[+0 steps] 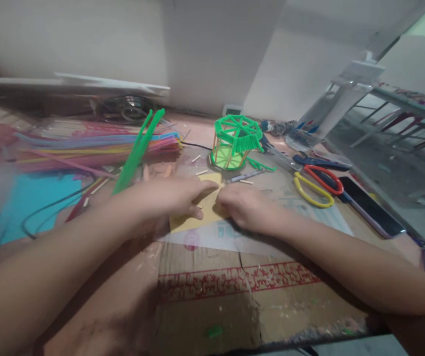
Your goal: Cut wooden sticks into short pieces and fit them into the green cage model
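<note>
A yellow sheet of paper [212, 212] lies on a white printed sheet [197, 241] at the middle of the table. My left hand [175, 195] rests over the yellow sheet's left part, thumb and forefinger stretched out and apart, a small pale stick piece near the thumb. My right hand [244, 205] is closed at the sheet's right edge, its fingers curled under; what they hold, if anything, is hidden. Just behind the hands stands a small round frame [238, 138] of green pipe cleaners and thin wooden sticks.
Bundled coloured pipe cleaners [104, 148] and upright green ones [136, 155] lie left, beside blue paper [37, 202]. Scissors [318, 185] with red and yellow handles, a phone [371, 205] and a clear bottle [331, 104] are right. A pen [244, 176] lies behind my hands.
</note>
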Available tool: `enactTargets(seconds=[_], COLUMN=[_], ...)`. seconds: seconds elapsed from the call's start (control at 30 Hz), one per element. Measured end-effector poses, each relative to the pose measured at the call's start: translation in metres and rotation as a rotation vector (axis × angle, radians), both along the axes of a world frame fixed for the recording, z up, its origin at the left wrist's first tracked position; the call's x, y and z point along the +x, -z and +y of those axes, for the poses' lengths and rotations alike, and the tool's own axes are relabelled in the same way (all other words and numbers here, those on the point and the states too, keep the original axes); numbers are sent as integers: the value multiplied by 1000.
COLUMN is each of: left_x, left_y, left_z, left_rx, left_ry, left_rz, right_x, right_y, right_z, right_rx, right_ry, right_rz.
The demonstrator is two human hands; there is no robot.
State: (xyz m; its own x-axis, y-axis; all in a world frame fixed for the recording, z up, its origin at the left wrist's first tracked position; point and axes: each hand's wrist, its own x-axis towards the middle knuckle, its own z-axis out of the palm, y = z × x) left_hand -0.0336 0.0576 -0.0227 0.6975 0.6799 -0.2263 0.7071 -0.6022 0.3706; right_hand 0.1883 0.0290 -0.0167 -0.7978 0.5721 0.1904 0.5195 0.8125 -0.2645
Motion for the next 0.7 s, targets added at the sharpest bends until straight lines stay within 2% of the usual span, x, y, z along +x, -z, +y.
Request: enactTargets(seconds=[0.07,0.2,0.33,0.47,0.6,0.7], left_x=[0,2,2,2,2,2], left_y=[0,-6,-11,-8,-8,-9], left_z=[-1,-4,-6,-4,-3,-3], left_rx=[-2,-20,-79,-74,-31,-6], left_ry=[-3,-42,-43,-19,21,22], left_rz=[-11,-8,30,21,73,73], right_x=[2,7,10,5,2,4], right_y=[-1,-6,-11,-5,-2,-3], right_z=[-1,-4,-7,-9,-9,-8], right_rx=[43,-38,-50,-116,-33,-15], right_ry=[86,28,123,-2,20,-57], right_rz=[-3,40,179,80,5,-9])
